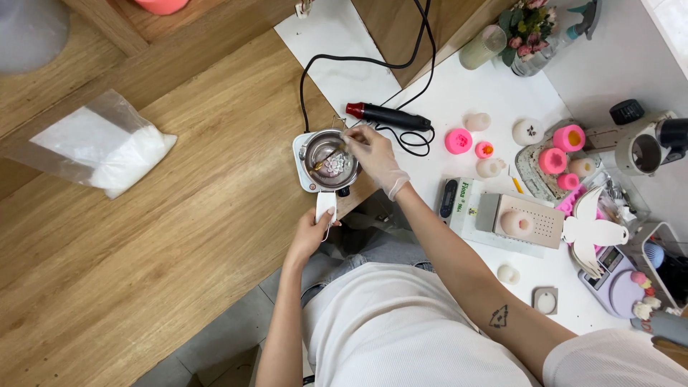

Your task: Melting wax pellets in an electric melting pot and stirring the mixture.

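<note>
A small metal pot (309, 146) sits on a white square hot plate (302, 173) at the table's edge, with whitish flakes melting inside. My left hand (312, 231) grips the pot's white handle (325, 206). My right hand (375, 156), in a thin clear glove, holds a slim stirring stick (328, 158) that dips into the pot. I am seated, with my lap below the table edge.
A clear bag of white flakes (100, 147) lies at the left on the wooden table. A black and red heat tool (387, 115) and its cable lie behind the pot. Pink silicone moulds (459, 140), small candles, a scale (519, 221) and a flower vase (532, 43) crowd the white mat at right.
</note>
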